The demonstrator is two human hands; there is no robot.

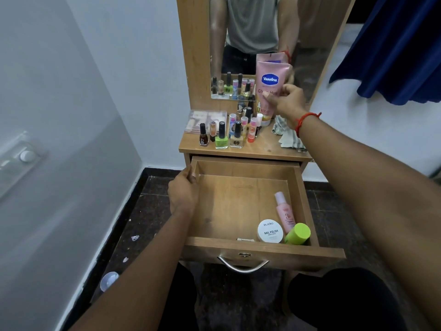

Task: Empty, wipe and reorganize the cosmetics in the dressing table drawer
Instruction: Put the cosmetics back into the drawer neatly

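Observation:
The wooden drawer (pixel 238 206) is pulled out below the tabletop. My left hand (pixel 183 189) grips its left wall near the back. My right hand (pixel 287 101) holds a pink Vaseline tube (pixel 270 84), standing cap down at the back of the tabletop against the mirror. In the drawer's front right corner lie a white round nail polish remover tub (pixel 270 231), a pink spray bottle (pixel 284 211) and a lime green capped bottle (pixel 297 234). A small flat item (pixel 245 239) lies by the front wall.
Several nail polish bottles (pixel 222 136) and small tubes stand on the wooden tabletop (pixel 262 146), with a clear palette case (pixel 205 120) behind them. A striped cloth (pixel 286 132) lies at the right. A mirror (pixel 250 32) rises behind. A blue curtain (pixel 393 56) hangs at the right.

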